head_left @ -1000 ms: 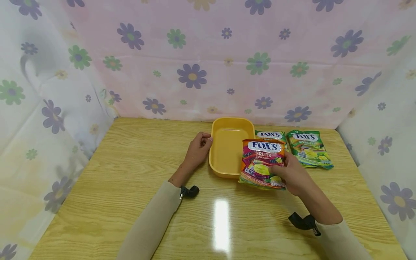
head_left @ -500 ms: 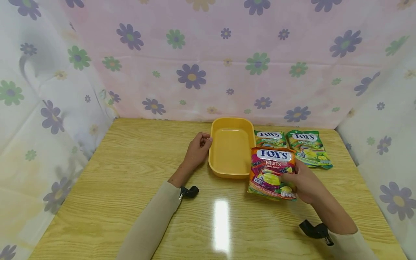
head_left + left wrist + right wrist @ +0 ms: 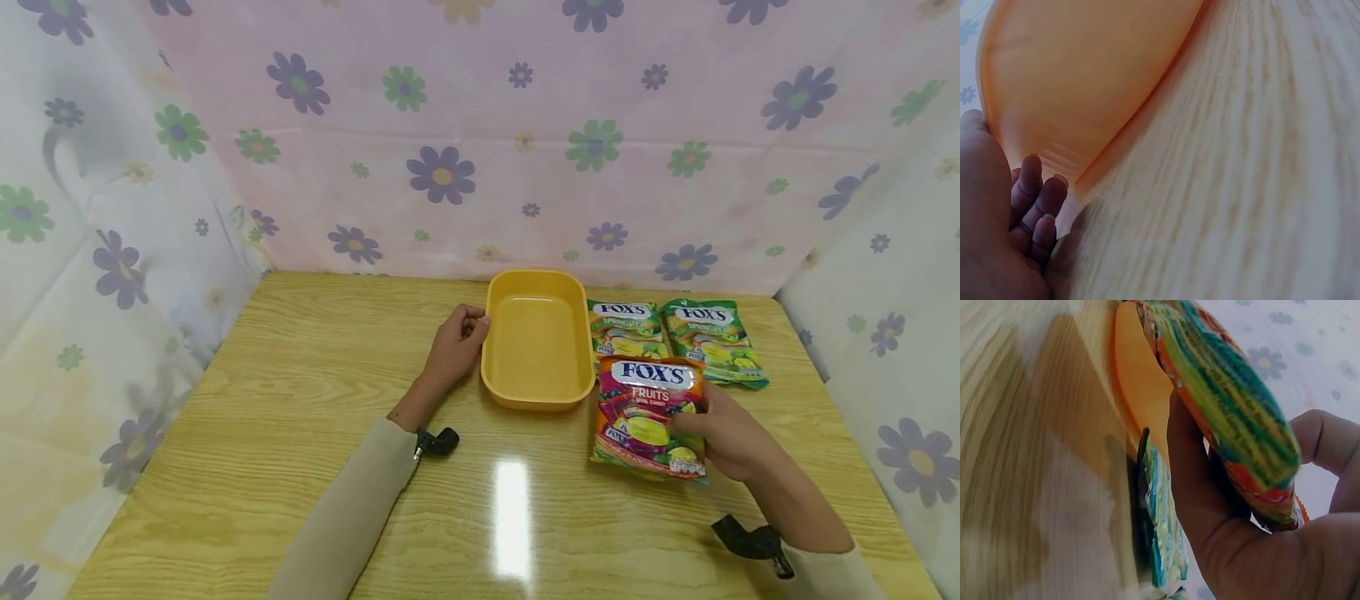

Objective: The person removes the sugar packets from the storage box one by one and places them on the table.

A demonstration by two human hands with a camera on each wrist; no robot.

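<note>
My right hand (image 3: 738, 433) grips an orange and purple bag of FOX'S Fruits candy (image 3: 650, 421) by its right side, thumb on the front and fingers behind. The bag is raised over the table, its top overlapping a green candy bag (image 3: 627, 325) in the head view. From the right wrist view, the held candy bag (image 3: 1229, 400) shows edge-on between thumb and fingers. At the left wall of a yellow plastic tray (image 3: 534, 350), my left hand (image 3: 456, 343) pinches the rim. The left wrist view has the thumb up at the tray's edge and the other fingers curled below.
Another green FOX'S bag (image 3: 714, 343) lies at the back right of the wooden table (image 3: 322, 358). A flowered cloth (image 3: 442, 225) hangs behind the table and along both sides.
My right hand has carried the candy bag right and toward me, away from over the tray, uncovering more of the nearer green bag. My left hand and the tray have stayed put.
</note>
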